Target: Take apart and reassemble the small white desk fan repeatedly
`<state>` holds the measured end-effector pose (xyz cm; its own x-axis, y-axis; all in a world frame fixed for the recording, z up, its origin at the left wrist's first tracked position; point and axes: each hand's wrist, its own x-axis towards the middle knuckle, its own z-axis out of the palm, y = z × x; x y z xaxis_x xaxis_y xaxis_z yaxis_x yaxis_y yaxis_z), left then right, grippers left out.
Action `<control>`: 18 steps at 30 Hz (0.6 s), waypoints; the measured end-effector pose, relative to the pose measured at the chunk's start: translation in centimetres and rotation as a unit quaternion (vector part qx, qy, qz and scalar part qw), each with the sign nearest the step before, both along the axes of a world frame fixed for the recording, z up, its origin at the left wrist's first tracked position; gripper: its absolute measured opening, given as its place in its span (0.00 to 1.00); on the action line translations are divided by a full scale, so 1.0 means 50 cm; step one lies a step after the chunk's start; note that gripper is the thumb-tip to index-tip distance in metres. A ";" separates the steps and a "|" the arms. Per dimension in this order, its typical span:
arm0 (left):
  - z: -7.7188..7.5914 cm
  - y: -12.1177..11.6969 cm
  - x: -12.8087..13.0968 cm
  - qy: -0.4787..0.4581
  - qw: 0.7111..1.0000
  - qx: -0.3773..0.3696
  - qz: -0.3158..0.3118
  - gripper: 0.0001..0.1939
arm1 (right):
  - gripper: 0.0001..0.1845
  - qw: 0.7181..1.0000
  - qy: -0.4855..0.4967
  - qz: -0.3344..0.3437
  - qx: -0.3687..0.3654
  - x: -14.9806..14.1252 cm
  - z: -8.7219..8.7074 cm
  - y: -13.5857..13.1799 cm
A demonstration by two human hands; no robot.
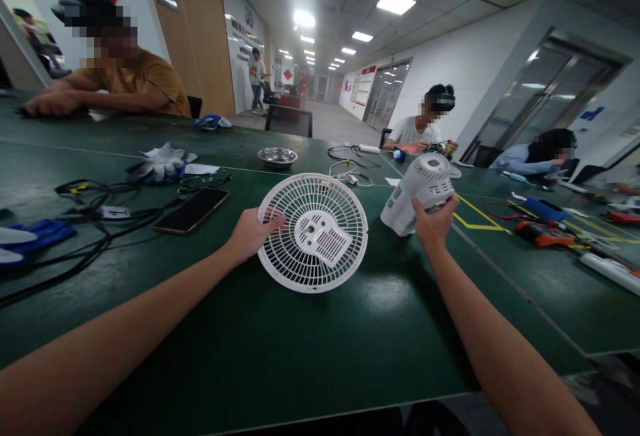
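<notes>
My left hand (255,233) grips the left rim of a round white fan grille (350,213), its thumb lying over the slats. The grille tilts toward me above the green table, with a vented plate at its centre. To the right, my right hand (435,219) is wrapped round a white plastic fan housing (413,186). A round opening and vent slots show on the housing, which is held tilted and apart from the grille. Some of the right fingers are hidden behind it.
A phone (193,211) and black cables (107,226) lie at left, with gloves (163,164) behind. Beyond the grille stands a metal bowl (277,157). Tools, including an orange-and-black one (543,234), lie at right on the green table (320,356). Several people sit around it.
</notes>
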<state>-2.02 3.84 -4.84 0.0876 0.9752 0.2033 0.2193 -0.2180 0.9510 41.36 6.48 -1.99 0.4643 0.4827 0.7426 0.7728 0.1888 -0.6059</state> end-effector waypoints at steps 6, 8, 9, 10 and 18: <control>0.002 -0.003 0.000 0.001 1.000 0.015 -0.009 0.12 | 0.47 0.994 -0.080 0.070 0.005 -0.079 0.011 -0.038; 0.002 -0.004 0.000 0.002 1.000 0.018 -0.007 0.12 | 0.46 0.987 -0.104 0.118 -0.043 -0.123 0.002 -0.050; 0.003 -0.004 0.000 0.001 1.000 0.018 -0.006 0.12 | 0.45 0.983 -0.107 0.135 -0.064 -0.144 -0.005 -0.053; 0.003 -0.005 0.000 0.001 1.000 0.017 -0.005 0.11 | 0.43 0.978 -0.105 0.155 -0.093 -0.162 -0.013 -0.056; 0.010 -0.008 0.003 0.018 1.000 0.015 0.014 0.11 | 0.38 0.921 -0.116 0.175 -0.327 -0.207 -0.075 -0.040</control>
<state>-1.88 3.46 -4.35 0.0680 0.9711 0.2290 0.2592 -0.2388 0.9358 31.02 4.48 -5.74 0.0611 0.9523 0.2990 0.8574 0.1033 -0.5042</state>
